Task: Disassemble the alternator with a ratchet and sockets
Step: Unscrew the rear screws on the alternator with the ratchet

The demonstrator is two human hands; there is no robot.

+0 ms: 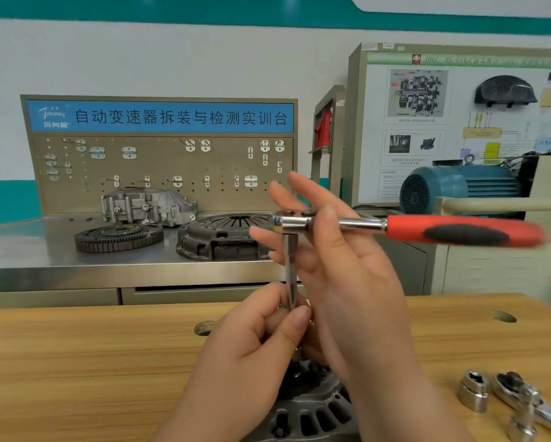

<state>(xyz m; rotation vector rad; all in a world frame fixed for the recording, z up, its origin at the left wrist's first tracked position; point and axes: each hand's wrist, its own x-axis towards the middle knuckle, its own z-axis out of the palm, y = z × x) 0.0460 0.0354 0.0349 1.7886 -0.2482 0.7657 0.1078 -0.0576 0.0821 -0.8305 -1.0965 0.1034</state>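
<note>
The alternator [312,409] lies on the wooden table [76,362] at the bottom centre, partly hidden by my hands. A ratchet [459,229] with a red and black handle sits level above it, handle pointing right. A long chrome extension bar [290,272] drops from its head to the alternator. My left hand [261,342] grips the bar's lower end with curled fingers and thumb. My right hand [341,260] is at the ratchet head with fingers spread and straight, the thumb lying over the chrome neck. The socket at the bar's tip is hidden.
A loose chrome socket [473,390] and a second ratchet [529,406] lie on the table at the lower right. Behind stands a steel bench [28,250] with a flywheel [117,237], a clutch cover [223,237] and a gearbox casing [146,205]. A blue motor [459,186] is at the right.
</note>
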